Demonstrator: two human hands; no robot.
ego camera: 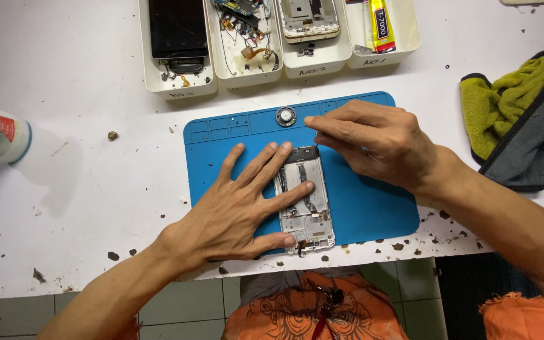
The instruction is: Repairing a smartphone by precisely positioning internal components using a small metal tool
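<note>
Left hand flat on opened phone, right hand pinching tool

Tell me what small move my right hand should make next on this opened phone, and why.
Probably lower the right hand slightly so its pinched fingertips bring the thin tool onto the top edge of the opened phone. The left hand already lies flat across the phone, pinning it to the blue mat, and the tip sits right at that edge.

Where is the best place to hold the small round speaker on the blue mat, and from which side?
Probably pinch the round speaker by its rim from above. It lies flat on the blue mat, just beyond the right hand, with free space around its edge.
</note>
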